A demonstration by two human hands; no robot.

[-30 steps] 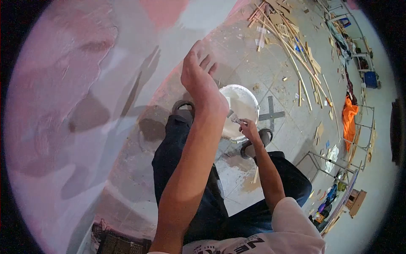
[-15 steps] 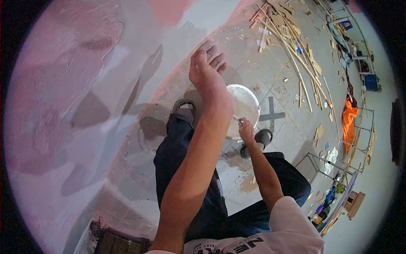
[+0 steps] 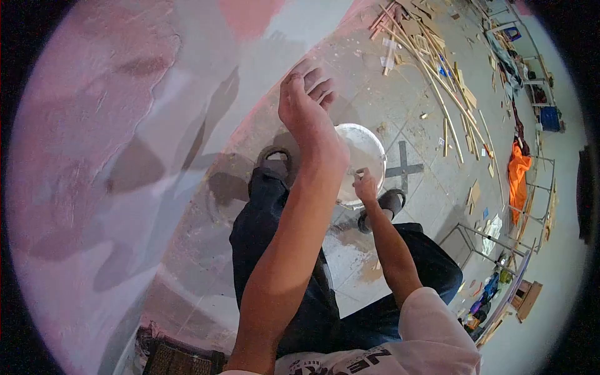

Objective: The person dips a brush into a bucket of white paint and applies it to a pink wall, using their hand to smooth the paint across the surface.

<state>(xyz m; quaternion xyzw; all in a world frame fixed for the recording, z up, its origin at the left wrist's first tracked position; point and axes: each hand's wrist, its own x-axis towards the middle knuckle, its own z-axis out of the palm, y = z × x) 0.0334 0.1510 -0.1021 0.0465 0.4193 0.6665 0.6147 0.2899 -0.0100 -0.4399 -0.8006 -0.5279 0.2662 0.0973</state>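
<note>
My left hand (image 3: 307,103) is raised in front of the wall, its fingers loosely bent and apart, with nothing visible in it. Below and right of it, a round white bucket (image 3: 382,150) with pale, milky contents stands on the floor between my feet. My left forearm and wrist cover the bucket's left side. Over the bucket's near right part, my right hand (image 3: 366,186) is closed with its fingers pinched on a small, light-coloured end of something. The rest of that thing cannot be made out against the pale contents.
A pink and white wall (image 3: 106,125) rises on the left. Thin wooden strips (image 3: 437,81) and scraps litter the floor at the upper right. Grey tape (image 3: 404,169) forms a cross beside the bucket. Metal frames (image 3: 494,244) and an orange cloth (image 3: 518,175) are at the right.
My right hand has moved slightly up over the bucket and turned, still closed. My left hand has stayed almost in place.
</note>
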